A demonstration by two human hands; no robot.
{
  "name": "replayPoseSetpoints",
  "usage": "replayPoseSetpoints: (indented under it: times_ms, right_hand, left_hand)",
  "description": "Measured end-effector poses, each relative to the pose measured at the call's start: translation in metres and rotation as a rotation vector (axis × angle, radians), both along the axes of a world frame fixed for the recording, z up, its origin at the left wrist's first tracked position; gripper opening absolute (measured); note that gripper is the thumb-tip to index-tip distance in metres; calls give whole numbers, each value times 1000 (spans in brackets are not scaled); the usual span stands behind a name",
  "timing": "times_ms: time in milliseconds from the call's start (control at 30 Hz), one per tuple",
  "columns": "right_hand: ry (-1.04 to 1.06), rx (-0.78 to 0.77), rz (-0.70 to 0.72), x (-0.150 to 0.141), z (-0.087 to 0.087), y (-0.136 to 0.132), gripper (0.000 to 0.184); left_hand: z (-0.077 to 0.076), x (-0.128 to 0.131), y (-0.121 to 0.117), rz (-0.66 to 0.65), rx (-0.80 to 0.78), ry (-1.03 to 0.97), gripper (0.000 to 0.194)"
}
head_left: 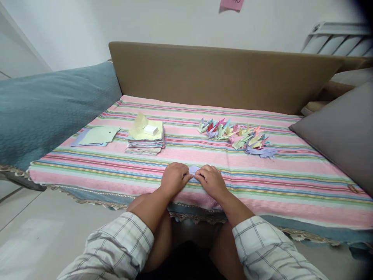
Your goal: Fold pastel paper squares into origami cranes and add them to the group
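Between my two hands, low over the striped cloth, is a small piece of folded lavender paper. My left hand pinches its left side with thumb and fingers. The right side is gripped the same way by my right hand. Fingers cover both ends, so only the paper's middle shows. Farther back to the right lie several folded paper cranes in many colours, crowded together. A stack of square paper sheets stands left of my hands, with a small white box on top.
Loose green and lavender sheets lie at the far left. A blue armrest bounds the left, a brown backrest the back, and a grey cushion the right. A small brown object rests near the right front.
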State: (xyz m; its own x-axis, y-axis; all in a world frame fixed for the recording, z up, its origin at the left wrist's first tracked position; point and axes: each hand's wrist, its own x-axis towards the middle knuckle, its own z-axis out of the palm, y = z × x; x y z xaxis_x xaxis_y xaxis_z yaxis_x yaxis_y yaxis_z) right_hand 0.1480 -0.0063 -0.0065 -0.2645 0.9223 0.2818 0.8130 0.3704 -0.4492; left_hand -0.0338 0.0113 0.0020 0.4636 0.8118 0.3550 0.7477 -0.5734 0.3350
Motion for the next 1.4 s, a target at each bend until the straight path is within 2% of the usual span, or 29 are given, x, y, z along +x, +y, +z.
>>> replayPoseSetpoints:
  times_ms: [200,700,967,1133,1267,1400]
  right_hand:
    - [41,-2,34,3,1,3,18]
    - [-11,17,-145,-8,-1,6,16]
    - [136,-4,-137,-5,-2,7,6]
    - [232,-54,-80,1,-1,8,6]
    - [241,-71,-51,4,-1,8,9]
    - [260,-70,-16,8,-2,9,15]
  left_hand:
    - [1,2,-2,40,-25,-6,21]
    - [3,9,-2,122,-27,47,22]
    - [5,10,-4,193,-85,19,13]
    - [3,6,-2,137,-111,-9,5]
    - [-4,3,-1,27,-66,31,23]
    - [-8,2,-4,27,3,139,31]
